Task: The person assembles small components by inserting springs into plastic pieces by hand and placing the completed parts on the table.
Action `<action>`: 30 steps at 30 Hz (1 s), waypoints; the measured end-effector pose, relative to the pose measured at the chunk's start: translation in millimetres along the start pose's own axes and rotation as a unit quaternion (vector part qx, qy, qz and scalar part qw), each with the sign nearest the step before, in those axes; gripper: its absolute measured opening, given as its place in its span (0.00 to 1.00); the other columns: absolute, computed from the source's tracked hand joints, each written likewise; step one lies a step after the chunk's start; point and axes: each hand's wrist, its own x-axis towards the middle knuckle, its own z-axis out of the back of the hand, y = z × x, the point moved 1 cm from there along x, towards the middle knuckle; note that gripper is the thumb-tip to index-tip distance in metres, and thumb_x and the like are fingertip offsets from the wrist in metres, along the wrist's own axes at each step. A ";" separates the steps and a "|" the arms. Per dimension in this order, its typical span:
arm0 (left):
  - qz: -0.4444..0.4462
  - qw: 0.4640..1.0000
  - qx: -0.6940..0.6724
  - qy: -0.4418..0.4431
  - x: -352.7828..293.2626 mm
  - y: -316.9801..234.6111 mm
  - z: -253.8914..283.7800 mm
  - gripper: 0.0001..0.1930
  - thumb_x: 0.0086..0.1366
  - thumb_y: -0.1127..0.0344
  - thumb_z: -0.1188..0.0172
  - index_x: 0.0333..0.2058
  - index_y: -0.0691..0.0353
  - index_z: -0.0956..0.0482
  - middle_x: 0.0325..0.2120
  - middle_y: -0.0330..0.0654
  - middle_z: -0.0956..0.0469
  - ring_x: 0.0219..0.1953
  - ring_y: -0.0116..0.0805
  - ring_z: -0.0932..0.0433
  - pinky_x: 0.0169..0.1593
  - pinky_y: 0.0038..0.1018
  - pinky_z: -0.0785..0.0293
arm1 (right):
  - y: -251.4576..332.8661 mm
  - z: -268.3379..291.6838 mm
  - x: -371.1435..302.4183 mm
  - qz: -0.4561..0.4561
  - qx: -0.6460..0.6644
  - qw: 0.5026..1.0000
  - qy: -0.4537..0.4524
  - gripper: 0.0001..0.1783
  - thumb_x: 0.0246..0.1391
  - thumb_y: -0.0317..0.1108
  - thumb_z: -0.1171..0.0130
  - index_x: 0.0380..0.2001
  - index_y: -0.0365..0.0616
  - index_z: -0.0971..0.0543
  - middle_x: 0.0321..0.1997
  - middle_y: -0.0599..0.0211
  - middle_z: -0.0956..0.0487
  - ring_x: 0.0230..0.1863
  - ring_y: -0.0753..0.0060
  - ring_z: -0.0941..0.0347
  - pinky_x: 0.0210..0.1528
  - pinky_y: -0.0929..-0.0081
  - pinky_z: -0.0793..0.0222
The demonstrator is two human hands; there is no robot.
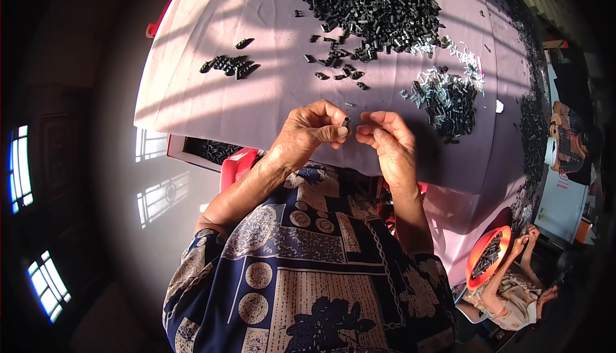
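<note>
Our pink desk [276, 86] bears a black heap [378, 13] at twelve o'clock; left hand [307, 129] pinches a tube [346, 122], right hand [393, 144] we can't tell.

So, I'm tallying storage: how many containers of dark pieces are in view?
2: an open box at left, below the near edge of the table, and an orange basin at lower right. Others may be hidden.

Over on my left, bright barred window panes [22, 168] glow, and barred light patches [161, 199] stretch across the glossy floor [157, 250]! Red plastic [237, 167] pokes out beside my counter [192, 90]. Right side now: a co-worker [510, 298] sits by an orange basin [473, 273], a white box [562, 205] and checked cloth [568, 144] beyond.
</note>
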 end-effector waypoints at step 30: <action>0.026 0.999 -0.001 -0.035 2.0 0.9 3.7 0.05 0.49 0.72 0.46 0.26 0.64 0.30 0.19 0.37 0.30 0.21 0.22 0.32 0.26 0.17 0.35 | 13.2 -8.9 5.5 0.010 -0.023 0.998 0.055 0.06 0.48 0.25 0.58 0.30 0.36 0.34 0.29 0.61 0.30 0.27 0.71 0.29 0.30 0.78 0.30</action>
